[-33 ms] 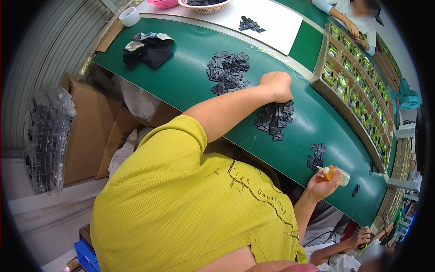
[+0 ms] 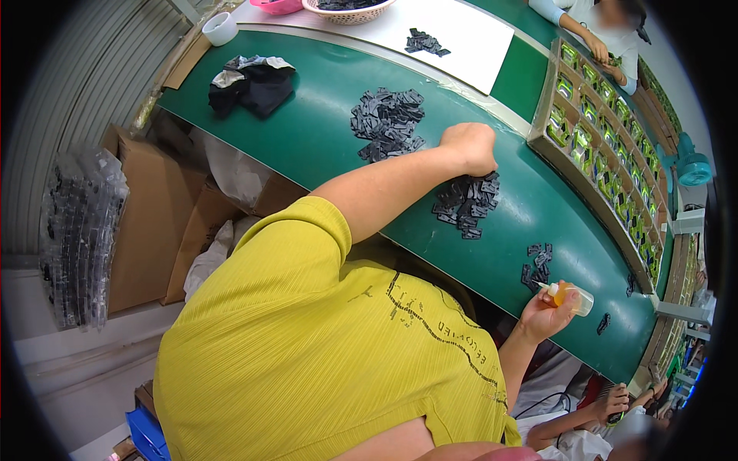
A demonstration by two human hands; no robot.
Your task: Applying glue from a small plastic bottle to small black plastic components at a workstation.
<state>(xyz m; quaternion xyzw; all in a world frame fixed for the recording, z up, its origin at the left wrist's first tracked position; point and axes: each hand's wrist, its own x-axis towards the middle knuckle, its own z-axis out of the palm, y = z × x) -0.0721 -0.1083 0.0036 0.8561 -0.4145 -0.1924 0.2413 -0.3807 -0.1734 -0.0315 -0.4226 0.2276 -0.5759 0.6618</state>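
My left hand is bent down at the far edge of a heap of small flat black parts on the green table. Its fingers are hidden behind the back of the hand, so whether they hold a part does not show. My right hand is closed around a small clear squeeze bottle with orange liquid and a thin white nozzle. The bottle is tilted, its nozzle pointing left, close to a small group of black parts. A bigger heap of such parts lies left of my left hand.
Black cloth and a white cup are at the left. A white board carries more parts and a basket. A compartment tray of green items runs along the right. Co-workers' hands appear at the upper and lower right.
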